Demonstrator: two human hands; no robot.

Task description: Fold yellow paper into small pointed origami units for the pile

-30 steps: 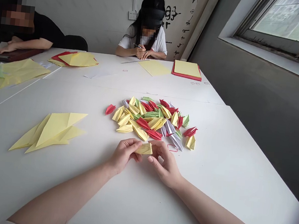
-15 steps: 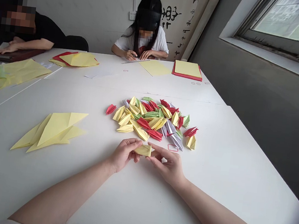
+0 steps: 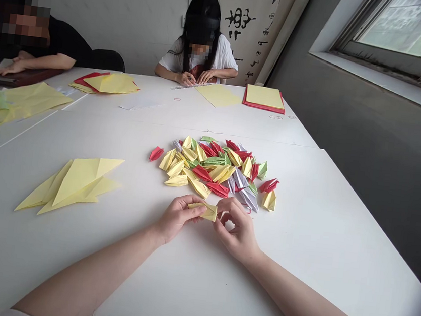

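Between my hands is a small folded piece of yellow paper [image 3: 210, 212], held a little above the white table. My left hand [image 3: 178, 216] grips its left part, thumb on top and fingers behind. At its right end my right hand [image 3: 238, 229] pinches the edge with bent thumb and index finger. Just beyond my hands lies a pile of folded paper pieces [image 3: 209, 168] in yellow, red, green and pale purple. Several partly folded yellow sheets [image 3: 74, 183] rest on the table to the left.
The white table [image 3: 135, 281] extends to a wall and window on the right. A stack of yellow and red paper [image 3: 265, 98] sits at the far edge. Across the table one person [image 3: 203, 50] writes beside a yellow sheet; another person [image 3: 65, 35] leans at the far left.
The folded paper has shifted slightly right and up, its right end now tilted. My right fingers have curled into a tighter pinch. The person opposite has lowered their head.
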